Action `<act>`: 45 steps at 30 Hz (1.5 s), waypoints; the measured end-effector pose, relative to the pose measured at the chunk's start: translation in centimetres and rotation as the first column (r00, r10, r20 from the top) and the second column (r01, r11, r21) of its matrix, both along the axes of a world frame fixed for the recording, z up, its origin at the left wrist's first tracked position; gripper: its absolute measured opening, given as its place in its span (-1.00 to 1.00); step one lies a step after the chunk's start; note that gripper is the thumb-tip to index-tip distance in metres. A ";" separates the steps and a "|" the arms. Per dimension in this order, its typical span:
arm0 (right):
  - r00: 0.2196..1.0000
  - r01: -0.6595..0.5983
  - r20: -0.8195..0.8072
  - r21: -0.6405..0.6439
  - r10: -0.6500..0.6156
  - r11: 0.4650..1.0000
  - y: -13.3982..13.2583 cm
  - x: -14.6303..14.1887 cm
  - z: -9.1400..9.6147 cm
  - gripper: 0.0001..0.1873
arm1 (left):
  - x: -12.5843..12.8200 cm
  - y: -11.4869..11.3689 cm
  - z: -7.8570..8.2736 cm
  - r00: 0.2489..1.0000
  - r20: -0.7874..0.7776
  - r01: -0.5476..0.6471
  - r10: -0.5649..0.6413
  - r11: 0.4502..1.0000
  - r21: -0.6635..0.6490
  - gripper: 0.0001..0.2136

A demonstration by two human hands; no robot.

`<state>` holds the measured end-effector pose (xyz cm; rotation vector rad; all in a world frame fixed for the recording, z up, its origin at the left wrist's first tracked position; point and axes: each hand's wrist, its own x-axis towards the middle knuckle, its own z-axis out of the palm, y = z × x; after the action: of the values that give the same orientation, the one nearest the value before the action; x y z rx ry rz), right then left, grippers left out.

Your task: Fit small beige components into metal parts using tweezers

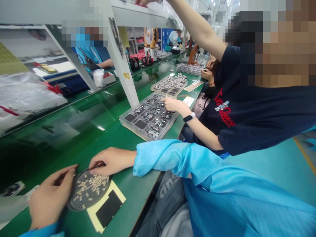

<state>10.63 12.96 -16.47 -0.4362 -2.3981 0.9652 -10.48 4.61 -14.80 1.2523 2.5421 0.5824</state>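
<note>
A round, dark dish (82, 196) with a fine grid of pits carries many small, pale pieces. Its left edge is at the thumb and fingers of my left hand (50, 196), which close around the rim; part of that grip is hidden. My right hand (110, 162) pinches the far right rim, thumb over the edge and fingers curled. Under the dish's right side lies a yellow sheet (119, 191) bearing a black rectangle (109, 208). Both lie on the green tabletop (133, 210).
Ahead, a clear compartment tray (140, 124) holds small metal parts, with a co-worker's hand (172, 104) over it. Another tray (170, 85) stands behind. A white post (123, 75) rises from the bench. The co-worker's other arm (199, 26) reaches up to a shelf.
</note>
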 end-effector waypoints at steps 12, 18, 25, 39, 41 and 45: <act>1.000 0.007 0.012 -0.061 -0.007 0.998 -0.2 -0.1 -0.4 -0.76 | -0.5 -0.3 -0.5 0.999 0.002 0.052 -0.052 0.997 0.059 -0.58; 1.000 0.005 -0.004 -0.067 -0.005 0.998 -0.4 0.2 0.0 -0.80 | -0.6 -0.2 -0.6 0.999 -0.006 0.037 -0.036 0.997 0.063 -0.60; 0.998 0.059 -0.012 -0.092 -0.060 0.994 -0.6 0.0 -0.1 -0.84 | -0.7 -0.3 -0.6 0.999 -0.003 0.044 -0.044 0.998 0.039 -0.57; 0.995 0.084 -0.057 -0.053 -0.087 0.995 -0.9 0.2 0.1 -0.84 | -0.3 -0.4 -0.2 1.000 -0.023 0.015 -0.014 0.999 0.034 -0.58; 0.998 0.053 -0.030 -0.058 -0.054 0.997 -0.7 0.3 0.3 -0.82 | -0.3 -0.3 -0.4 0.999 -0.021 0.029 -0.028 0.999 0.040 -0.57; 0.999 0.043 -0.015 -0.063 -0.044 0.997 -0.7 0.4 0.8 -0.78 | -0.4 -0.6 -0.5 0.999 0.023 0.042 -0.044 0.993 0.112 -0.58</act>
<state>11.06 12.29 -15.68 -0.4994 -2.3389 1.0230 -10.90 4.06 -15.29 1.3240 2.4855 0.7352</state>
